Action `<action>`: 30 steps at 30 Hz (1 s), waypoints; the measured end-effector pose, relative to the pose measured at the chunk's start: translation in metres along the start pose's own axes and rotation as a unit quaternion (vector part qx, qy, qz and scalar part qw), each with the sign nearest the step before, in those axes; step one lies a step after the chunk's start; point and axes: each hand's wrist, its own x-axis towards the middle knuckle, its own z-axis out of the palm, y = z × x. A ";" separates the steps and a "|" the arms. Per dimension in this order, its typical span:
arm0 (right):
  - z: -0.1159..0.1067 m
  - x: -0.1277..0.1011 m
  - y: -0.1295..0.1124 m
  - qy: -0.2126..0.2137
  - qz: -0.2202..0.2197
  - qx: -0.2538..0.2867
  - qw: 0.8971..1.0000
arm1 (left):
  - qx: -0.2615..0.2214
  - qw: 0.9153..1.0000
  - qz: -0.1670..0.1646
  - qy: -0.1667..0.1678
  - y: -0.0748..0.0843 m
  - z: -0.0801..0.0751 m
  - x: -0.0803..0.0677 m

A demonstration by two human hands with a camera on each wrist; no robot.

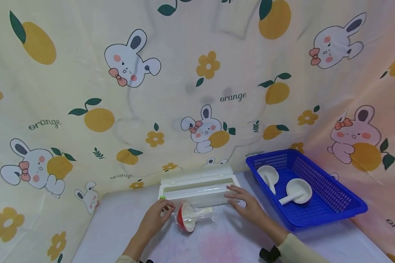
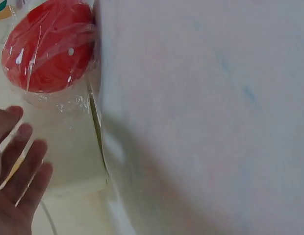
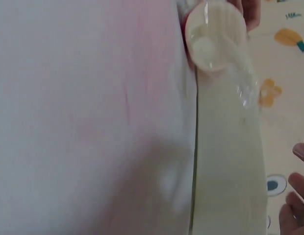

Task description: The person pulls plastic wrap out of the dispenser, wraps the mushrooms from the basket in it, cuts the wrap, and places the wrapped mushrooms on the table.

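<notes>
A short-handled ladle, red outside and whitish inside, lies on its side in clear plastic film in front of a long white cling film box. In the left wrist view, the red back of its bowl shows through the wrinkled wrap. My left hand is beside the bowl at the box's left end, its fingers loosely spread and holding nothing. Over at the box's right end, my right hand has its fingertips at the front edge, fingers relaxed. The box's lid is raised, with film along the opening.
To the right stands a blue plastic basket with perforated sides, holding two white ladles. A cloth printed with rabbits and oranges hangs behind the white table. A small green piece sits at the box's left end.
</notes>
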 end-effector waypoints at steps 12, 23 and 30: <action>0.011 -0.005 -0.025 -0.046 -0.051 0.075 0.995 | -0.099 0.990 0.024 -0.097 0.006 -0.005 -0.007; 0.023 -0.009 -0.022 -0.116 -0.049 0.148 0.981 | -0.101 0.984 -0.008 -0.145 0.005 0.001 -0.002; 0.023 -0.004 -0.010 -0.148 -0.020 0.196 0.969 | -0.132 0.979 -0.018 -0.153 0.005 0.002 0.001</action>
